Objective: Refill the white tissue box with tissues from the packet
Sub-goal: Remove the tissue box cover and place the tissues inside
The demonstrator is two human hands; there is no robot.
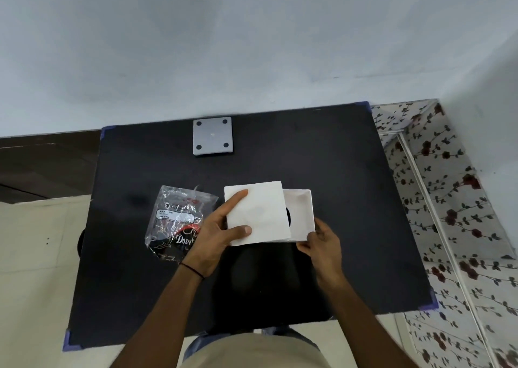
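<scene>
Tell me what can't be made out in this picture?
- Head view: the box interior, mostly covered by the tissue stack in the left hand.
- The right hand fingertips, tucked under the box corner.
- The packet label print, too small and glare-washed.
- Whether tissues remain in the packet.

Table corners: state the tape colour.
Purple tape marks the black table's corners, clearest in the head view.

The table (322,157) in the middle of the frame was black with purple corners, and a grey square plate (213,136) with four dark dots sat near its top edge. The tissues (259,213) and the box (301,207) were white. At the right, a pale cloth (448,185) had dark red flowers.
</scene>
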